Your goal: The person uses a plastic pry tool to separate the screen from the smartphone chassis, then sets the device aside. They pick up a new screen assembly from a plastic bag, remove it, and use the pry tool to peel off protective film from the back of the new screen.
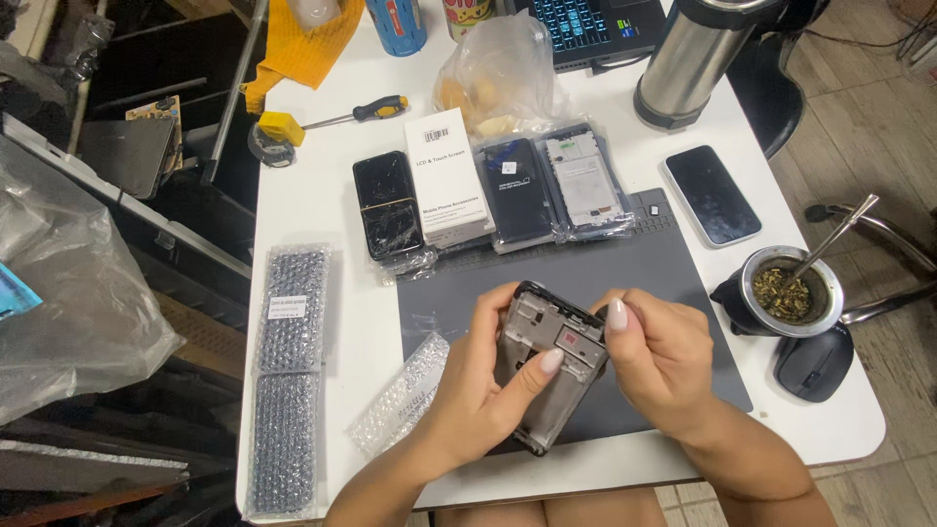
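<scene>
Both hands hold an opened phone frame [549, 366] just above the near part of the grey mat [673, 283]. The left hand [478, 385] wraps its left edge, thumb laid across the bare inner side; its grip is closed on the frame. The right hand [659, 356] pinches the far right corner, thumb pressed down by a small metal plate there.

Judging by how things lie, the work is partway. The frame is already stripped: no screen or back cover shows on it, only the grey inner shell. No tool is in either hand; the screwdriver [356, 114] lies well apart at the far left of the worktop [322, 195].

Beyond the mat's far edge sit a cracked black phone [387, 205], a white box [447, 176] and two bagged parts [551, 185], seemingly not yet fitted. A whole phone [712, 194] lies to the right. Bubble-wrap sleeves [290, 371] lie at the left.
</scene>
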